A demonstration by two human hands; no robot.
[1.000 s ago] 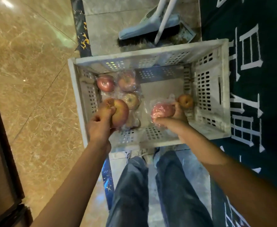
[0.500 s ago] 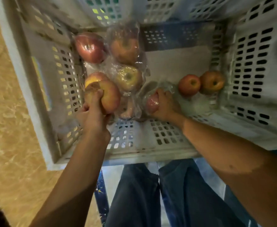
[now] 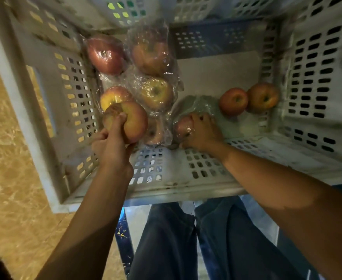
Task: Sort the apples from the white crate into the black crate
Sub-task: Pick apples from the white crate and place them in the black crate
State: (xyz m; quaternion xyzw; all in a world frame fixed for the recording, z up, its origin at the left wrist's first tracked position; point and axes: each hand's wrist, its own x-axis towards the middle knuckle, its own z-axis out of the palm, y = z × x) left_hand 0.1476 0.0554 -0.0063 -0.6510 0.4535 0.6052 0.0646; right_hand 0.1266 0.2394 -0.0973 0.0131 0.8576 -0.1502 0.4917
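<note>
Two grasps in white crate (image 3: 166, 186): left hand (image 3: 111, 146) curled round bare apple (image 3: 134, 122), right hand (image 3: 201, 132) round wrapped apple (image 3: 183, 126); lift-out next.

No text, label, brand or number is legible on the white crate (image 3: 186, 184), apples (image 3: 233, 102) or plastic wrap (image 3: 166, 77).
</note>
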